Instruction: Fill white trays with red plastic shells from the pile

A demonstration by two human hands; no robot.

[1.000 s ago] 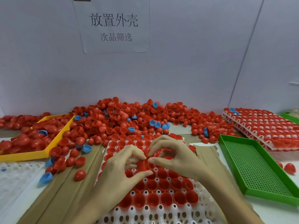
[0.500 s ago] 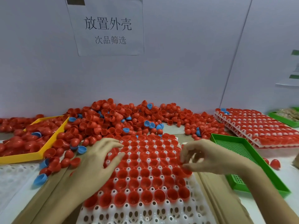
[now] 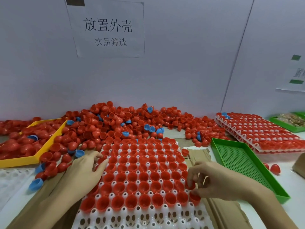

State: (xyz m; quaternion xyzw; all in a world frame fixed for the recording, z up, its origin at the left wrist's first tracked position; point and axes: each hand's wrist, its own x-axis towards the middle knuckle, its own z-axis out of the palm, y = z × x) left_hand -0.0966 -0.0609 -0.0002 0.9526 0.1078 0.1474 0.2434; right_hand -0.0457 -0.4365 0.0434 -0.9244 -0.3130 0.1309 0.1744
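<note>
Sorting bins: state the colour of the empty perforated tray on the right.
Green perforated plastic tray, clearest in the head view.

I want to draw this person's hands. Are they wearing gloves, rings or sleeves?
No. The left hand and right hand are bare: no gloves, rings or watch show. Both forearms are bare too, with no sleeves in view.

Tray [image 3: 125, 219] in front — pile [image 3: 125, 123] behind it, bins flanking.
</note>
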